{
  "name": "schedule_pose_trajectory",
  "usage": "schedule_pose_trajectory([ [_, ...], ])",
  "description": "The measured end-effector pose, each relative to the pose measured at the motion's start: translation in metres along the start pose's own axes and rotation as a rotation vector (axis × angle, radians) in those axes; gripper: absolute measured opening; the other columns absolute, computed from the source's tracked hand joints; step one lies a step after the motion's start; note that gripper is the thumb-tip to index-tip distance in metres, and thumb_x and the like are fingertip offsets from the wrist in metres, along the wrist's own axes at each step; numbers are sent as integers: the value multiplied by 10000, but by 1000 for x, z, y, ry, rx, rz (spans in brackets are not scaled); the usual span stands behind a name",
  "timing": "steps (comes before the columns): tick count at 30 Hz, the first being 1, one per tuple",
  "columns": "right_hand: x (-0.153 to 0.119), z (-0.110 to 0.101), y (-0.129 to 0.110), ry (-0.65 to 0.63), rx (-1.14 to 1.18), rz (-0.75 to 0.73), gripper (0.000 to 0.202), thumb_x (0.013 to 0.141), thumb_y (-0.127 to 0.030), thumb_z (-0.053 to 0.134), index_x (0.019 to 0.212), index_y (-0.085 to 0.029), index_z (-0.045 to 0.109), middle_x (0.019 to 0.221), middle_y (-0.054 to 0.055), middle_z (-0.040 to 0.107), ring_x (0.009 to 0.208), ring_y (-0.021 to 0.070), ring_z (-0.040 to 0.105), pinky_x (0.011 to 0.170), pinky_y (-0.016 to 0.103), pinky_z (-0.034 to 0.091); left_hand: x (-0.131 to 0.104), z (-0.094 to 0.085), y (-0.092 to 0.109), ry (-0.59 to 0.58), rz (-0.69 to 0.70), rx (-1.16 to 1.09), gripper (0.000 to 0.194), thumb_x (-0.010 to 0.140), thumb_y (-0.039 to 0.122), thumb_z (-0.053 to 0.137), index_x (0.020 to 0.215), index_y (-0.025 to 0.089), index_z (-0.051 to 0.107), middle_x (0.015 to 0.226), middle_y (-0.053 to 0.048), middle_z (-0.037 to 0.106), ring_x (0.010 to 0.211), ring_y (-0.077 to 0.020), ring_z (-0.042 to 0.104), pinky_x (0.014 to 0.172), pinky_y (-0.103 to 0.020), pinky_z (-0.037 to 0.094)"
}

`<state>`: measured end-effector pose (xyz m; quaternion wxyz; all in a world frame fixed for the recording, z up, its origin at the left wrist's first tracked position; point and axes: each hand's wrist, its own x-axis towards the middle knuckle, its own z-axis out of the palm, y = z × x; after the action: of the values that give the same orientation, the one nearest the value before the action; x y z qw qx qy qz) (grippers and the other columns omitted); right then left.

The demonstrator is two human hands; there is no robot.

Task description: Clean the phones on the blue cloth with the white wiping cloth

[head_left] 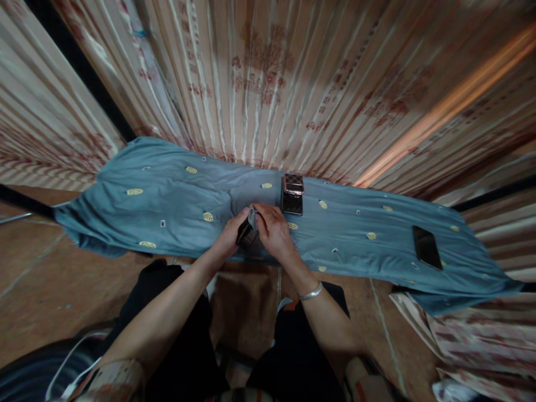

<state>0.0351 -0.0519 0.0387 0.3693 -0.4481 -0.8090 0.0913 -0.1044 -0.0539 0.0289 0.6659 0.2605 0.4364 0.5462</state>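
Note:
My left hand [231, 233] is closed on a dark, glossy, phone-like object [246, 235], tilted above the near edge of the cloth-covered surface. My right hand [274, 231] pinches a small grey cloth [252, 215] at the object's upper end, and its fingers hide part of both. Just beyond the right hand lies a flip phone [292, 202], partly unfolded, with a checkered upper half and a black lower half. Farther right, a black phone [427, 247] rests flat.
A blue-green cloth [347, 234] with yellow prints drapes the long narrow surface. Patterned curtains [259, 84] hang behind it. Dark poles [90, 78] stand at the sides. A white cable [62, 363] loops at lower left, over a black ribbed thing.

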Motion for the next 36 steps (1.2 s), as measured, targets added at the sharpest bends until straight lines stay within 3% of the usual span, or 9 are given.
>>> schedule_pose_trajectory([
  [7,-3,4,12,29,-18,83,333,1001,-230,444,1233,-153,670,1163,132,750,1056,244,670,993,386,519,-3,-1,10,-24,-59,-13,323,706,434,838,724,123,752,643,-36,711,550,-129,602,558,-244,446],
  [12,-6,8,13,39,-9,150,363,991,-245,456,1280,-130,644,1169,149,750,1050,258,689,968,389,539,-1,1,11,-11,-85,-70,267,681,347,856,683,122,712,574,-7,665,476,-101,558,488,-226,405],
  [15,-8,10,9,49,12,186,401,991,-252,459,1354,-152,598,1228,148,732,1123,263,683,996,399,534,0,6,12,22,-90,-116,223,706,315,831,716,125,714,596,-3,682,489,-102,582,497,-222,430],
  [20,-9,15,4,101,81,230,467,986,-272,451,1406,-94,551,1332,195,681,1220,290,660,1046,434,525,0,15,16,43,-75,-183,144,792,268,751,754,134,713,643,-5,707,538,-110,620,546,-223,475],
  [24,-11,17,3,116,128,269,475,978,-298,487,1422,-145,551,1350,162,681,1213,278,674,1032,415,540,4,20,17,59,-75,-205,142,841,279,692,801,144,709,688,-18,723,603,-142,659,632,-252,533],
  [28,-16,15,-1,95,161,286,461,962,-308,520,1391,-153,583,1309,161,706,1177,279,694,994,405,558,13,21,15,51,-52,-226,198,848,340,683,857,144,704,760,-41,749,687,-171,701,687,-273,561],
  [32,-20,12,-5,70,237,342,417,930,-321,559,1305,-159,640,1244,151,734,1120,268,708,954,377,559,19,21,15,52,-47,-232,217,852,363,684,856,146,698,711,-20,728,585,-137,647,604,-251,530],
  [36,-22,9,-4,40,475,459,272,876,-342,575,1060,-201,718,945,46,770,871,209,699,800,307,551,25,24,14,92,-61,-220,209,826,367,711,824,159,687,665,-2,697,572,-131,620,596,-244,509],
])
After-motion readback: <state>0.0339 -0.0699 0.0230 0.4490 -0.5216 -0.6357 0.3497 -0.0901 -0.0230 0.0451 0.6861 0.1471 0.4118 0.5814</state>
